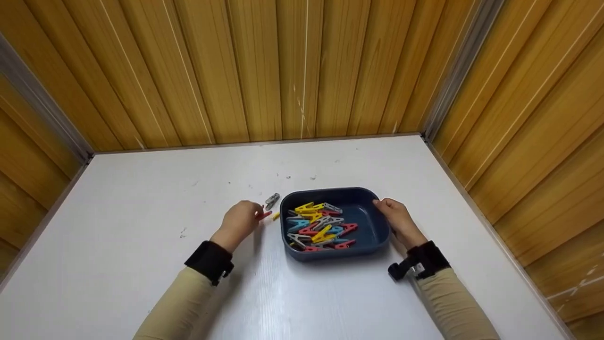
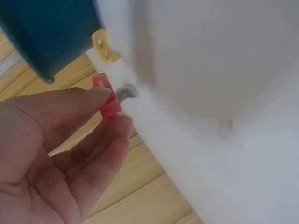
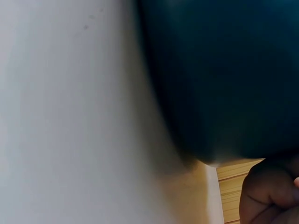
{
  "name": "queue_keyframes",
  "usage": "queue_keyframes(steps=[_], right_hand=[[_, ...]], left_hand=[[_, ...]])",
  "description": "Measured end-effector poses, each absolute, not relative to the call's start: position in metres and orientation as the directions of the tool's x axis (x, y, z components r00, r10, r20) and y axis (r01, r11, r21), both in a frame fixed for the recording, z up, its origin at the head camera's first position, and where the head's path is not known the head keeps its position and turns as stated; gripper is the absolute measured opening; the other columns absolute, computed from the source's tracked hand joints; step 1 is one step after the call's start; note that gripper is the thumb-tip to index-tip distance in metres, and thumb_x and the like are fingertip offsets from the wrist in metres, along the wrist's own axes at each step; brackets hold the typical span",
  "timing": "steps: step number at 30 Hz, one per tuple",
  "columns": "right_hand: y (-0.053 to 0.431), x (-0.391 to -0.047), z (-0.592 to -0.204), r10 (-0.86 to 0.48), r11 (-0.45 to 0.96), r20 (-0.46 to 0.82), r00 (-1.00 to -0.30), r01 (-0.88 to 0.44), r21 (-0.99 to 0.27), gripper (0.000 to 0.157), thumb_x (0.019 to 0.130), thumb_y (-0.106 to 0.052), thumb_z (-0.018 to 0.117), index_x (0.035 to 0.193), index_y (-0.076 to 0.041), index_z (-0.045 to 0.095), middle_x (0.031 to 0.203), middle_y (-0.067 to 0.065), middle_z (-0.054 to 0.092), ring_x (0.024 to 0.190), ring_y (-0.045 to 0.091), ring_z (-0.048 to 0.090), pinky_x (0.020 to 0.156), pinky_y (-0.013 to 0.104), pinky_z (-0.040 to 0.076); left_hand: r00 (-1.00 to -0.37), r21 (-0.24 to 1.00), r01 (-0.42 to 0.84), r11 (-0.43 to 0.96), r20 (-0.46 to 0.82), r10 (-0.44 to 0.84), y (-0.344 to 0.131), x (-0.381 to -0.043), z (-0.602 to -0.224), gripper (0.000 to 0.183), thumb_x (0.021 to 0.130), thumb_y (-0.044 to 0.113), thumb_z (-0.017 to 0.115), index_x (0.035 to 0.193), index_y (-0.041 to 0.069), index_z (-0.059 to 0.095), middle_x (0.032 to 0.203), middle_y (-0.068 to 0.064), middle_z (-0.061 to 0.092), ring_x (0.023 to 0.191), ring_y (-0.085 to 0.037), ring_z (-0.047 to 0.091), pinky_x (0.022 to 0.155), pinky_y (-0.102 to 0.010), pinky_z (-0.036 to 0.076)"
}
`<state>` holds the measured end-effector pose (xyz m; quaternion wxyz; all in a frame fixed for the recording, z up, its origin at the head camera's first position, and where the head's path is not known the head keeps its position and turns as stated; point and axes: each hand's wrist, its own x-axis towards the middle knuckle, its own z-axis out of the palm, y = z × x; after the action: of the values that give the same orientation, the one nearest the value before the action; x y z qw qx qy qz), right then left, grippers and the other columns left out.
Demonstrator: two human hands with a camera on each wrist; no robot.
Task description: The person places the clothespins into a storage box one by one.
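Observation:
My left hand (image 1: 239, 223) pinches a red clothespin (image 2: 106, 95) between thumb and fingertips, just left of a dark blue plastic tub (image 1: 362, 225). A yellow clothespin (image 2: 103, 45) lies on the table by the tub's left wall, and a grey clothespin (image 1: 272, 200) lies a little farther back. My right hand (image 1: 398, 220) grips the tub's right rim, thumb over the edge and its other fingers mostly hidden behind the wall. Inside the tub, several red, yellow, blue and grey clothespins (image 1: 323, 233) are heaped toward the left side.
The white table (image 1: 118, 245) carries small dark specks and scuffs behind and left of the tub. Wood-patterned panels (image 1: 255, 71) rise along the back and both sides. Black straps (image 1: 211, 260) wrap both wrists.

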<state>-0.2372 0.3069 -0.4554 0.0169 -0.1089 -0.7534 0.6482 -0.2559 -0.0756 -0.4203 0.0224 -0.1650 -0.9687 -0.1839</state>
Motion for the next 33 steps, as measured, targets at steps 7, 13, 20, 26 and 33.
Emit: queue_keyframes(steps=[7, 13, 20, 26, 33], right_hand=[[0.310, -0.235, -0.456, 0.188, 0.123, -0.119, -0.975, 0.143, -0.982, 0.043, 0.102, -0.018, 0.061, 0.062, -0.017, 0.047, 0.056, -0.013, 0.038, 0.052, 0.002, 0.037, 0.049, 0.017, 0.031], [0.310, -0.238, -0.457, 0.188, 0.111, -0.143, -0.972, 0.166, -0.980, 0.043, 0.103, -0.019, 0.060, 0.062, -0.017, 0.047, 0.057, -0.012, 0.040, 0.054, 0.002, 0.040, 0.050, 0.016, 0.033], [0.302, -0.229, -0.438, 0.177, 0.113, -0.169, -0.970, 0.190, -0.975, 0.042, 0.103, -0.014, 0.058, 0.062, -0.014, 0.048, 0.062, -0.009, 0.044, 0.058, 0.004, 0.043, 0.052, 0.017, 0.037], [0.296, -0.223, -0.426, 0.163, 0.120, -0.155, -0.974, 0.176, -0.977, 0.042, 0.103, -0.013, 0.058, 0.062, -0.014, 0.048, 0.061, -0.009, 0.043, 0.057, 0.004, 0.042, 0.052, 0.018, 0.036], [0.295, -0.223, -0.428, 0.172, 0.107, -0.154, -0.973, 0.174, -0.979, 0.042, 0.103, -0.012, 0.058, 0.061, -0.014, 0.048, 0.060, -0.010, 0.042, 0.057, 0.004, 0.042, 0.053, 0.017, 0.035]], left_hand=[[-0.911, 0.417, 0.405, 0.814, 0.262, 0.319, -0.081, -0.243, -0.399, 0.015, 0.084, -0.005, 0.073, 0.097, 0.000, 0.077, 0.084, -0.016, 0.071, 0.078, -0.030, 0.067, 0.073, -0.045, 0.057], [-0.856, 0.464, 0.513, 0.722, 0.340, 0.390, -0.067, -0.237, -0.386, 0.019, 0.087, -0.002, 0.075, 0.106, 0.001, 0.076, 0.091, -0.015, 0.072, 0.085, -0.031, 0.070, 0.079, -0.046, 0.060], [-0.772, 0.426, 0.635, 0.644, 0.355, 0.527, -0.042, -0.233, -0.394, 0.017, 0.089, -0.002, 0.073, 0.105, 0.003, 0.076, 0.093, -0.014, 0.071, 0.086, -0.029, 0.071, 0.077, -0.044, 0.060], [-0.694, 0.366, 0.718, 0.592, 0.315, 0.647, -0.024, -0.227, -0.407, 0.017, 0.092, -0.001, 0.070, 0.107, 0.003, 0.077, 0.095, -0.015, 0.070, 0.084, -0.029, 0.070, 0.074, -0.042, 0.059], [-0.641, 0.318, 0.764, 0.561, 0.272, 0.718, -0.014, -0.222, -0.413, 0.019, 0.093, -0.001, 0.068, 0.109, 0.004, 0.076, 0.102, -0.015, 0.074, 0.092, -0.028, 0.072, 0.082, -0.041, 0.061]])
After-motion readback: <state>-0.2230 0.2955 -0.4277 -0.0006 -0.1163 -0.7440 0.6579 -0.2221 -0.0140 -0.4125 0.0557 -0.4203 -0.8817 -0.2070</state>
